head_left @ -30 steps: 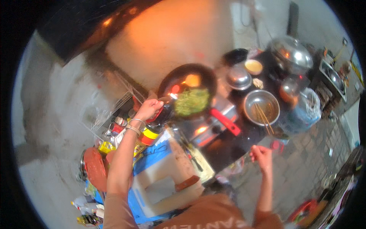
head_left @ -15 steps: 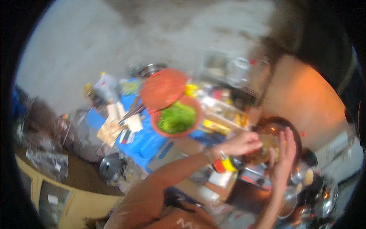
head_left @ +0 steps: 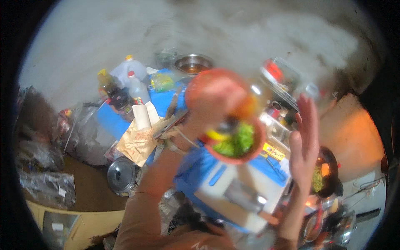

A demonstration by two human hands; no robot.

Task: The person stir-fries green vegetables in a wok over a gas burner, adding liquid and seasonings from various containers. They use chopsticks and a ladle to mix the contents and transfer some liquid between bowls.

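My left hand is blurred by motion, in front of a round red-orange lid and over a terracotta-coloured bowl of green leaves. Its fingers look curled. Below it shows a smeared black, yellow and red object, apparently in its grip; I cannot tell its kind. My right hand is raised at the right, flat with fingers pointing up and nothing in it. Behind it a dark pan holds green and orange food.
A white cutting board with a wide metal blade lies on a blue cloth. Bottles and crumpled brown paper are at the left, beside a lidded pot. A metal bowl stands at the back.
My left hand has moved left and away from the pan to above the leaf bowl, the black, yellow and red object moving with it. My right hand stays raised. The view has turned.
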